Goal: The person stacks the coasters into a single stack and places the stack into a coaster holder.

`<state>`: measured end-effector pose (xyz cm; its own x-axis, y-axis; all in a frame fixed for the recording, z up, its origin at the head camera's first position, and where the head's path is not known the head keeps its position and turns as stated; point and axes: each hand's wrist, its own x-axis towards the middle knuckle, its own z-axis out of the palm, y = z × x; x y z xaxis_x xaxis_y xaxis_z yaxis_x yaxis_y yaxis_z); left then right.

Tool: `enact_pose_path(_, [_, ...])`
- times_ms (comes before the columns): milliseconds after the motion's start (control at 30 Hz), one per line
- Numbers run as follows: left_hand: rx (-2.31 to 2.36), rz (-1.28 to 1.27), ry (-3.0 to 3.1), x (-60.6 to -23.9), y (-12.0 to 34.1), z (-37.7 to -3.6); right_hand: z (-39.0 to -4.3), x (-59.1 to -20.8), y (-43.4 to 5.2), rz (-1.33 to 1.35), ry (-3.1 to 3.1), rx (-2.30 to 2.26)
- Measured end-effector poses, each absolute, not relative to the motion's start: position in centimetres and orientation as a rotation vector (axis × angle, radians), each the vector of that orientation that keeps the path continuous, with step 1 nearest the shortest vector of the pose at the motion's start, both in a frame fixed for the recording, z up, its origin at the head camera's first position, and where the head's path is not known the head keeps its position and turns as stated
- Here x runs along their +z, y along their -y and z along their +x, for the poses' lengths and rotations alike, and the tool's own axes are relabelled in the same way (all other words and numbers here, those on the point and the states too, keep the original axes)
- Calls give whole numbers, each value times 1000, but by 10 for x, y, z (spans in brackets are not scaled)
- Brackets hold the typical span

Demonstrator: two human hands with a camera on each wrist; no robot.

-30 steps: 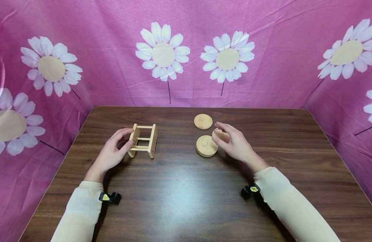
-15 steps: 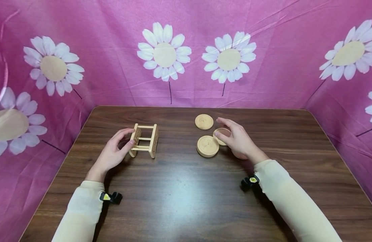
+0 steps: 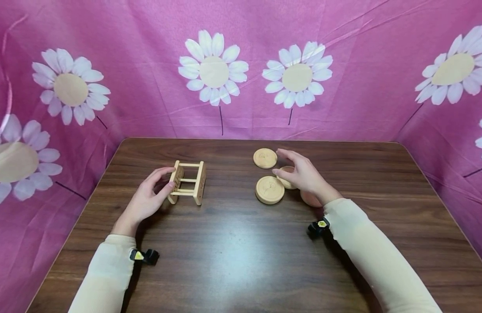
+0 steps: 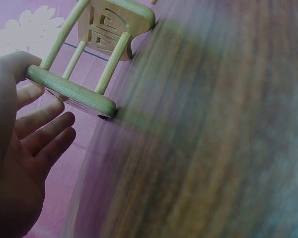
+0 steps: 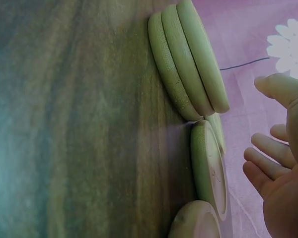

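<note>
Right wrist view shows the near coaster stack [image 5: 186, 62] as three discs; the head view shows one. Right hand [image 3: 301, 176] open above the coasters; left hand [image 3: 147, 200] grips the wooden rack [image 3: 187, 181].

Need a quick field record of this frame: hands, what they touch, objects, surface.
left hand: thumb and fingers grip the end of the wooden rack
right hand: hovers over a wooden coaster, fingers relaxed; contact unclear
stacked coasters: near pile, left of the right hand
far coaster: lies flat, apart from the others
surface: dark wood table
backdrop: pink daisy cloth
</note>
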<state>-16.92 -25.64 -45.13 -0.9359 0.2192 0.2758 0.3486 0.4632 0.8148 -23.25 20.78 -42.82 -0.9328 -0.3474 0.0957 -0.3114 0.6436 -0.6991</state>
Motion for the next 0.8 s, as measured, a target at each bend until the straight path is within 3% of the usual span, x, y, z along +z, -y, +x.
enact_pose_path(800, [-1467, -478, 2607, -451, 258, -169, -263, -438, -200, -583, -2784, -1082])
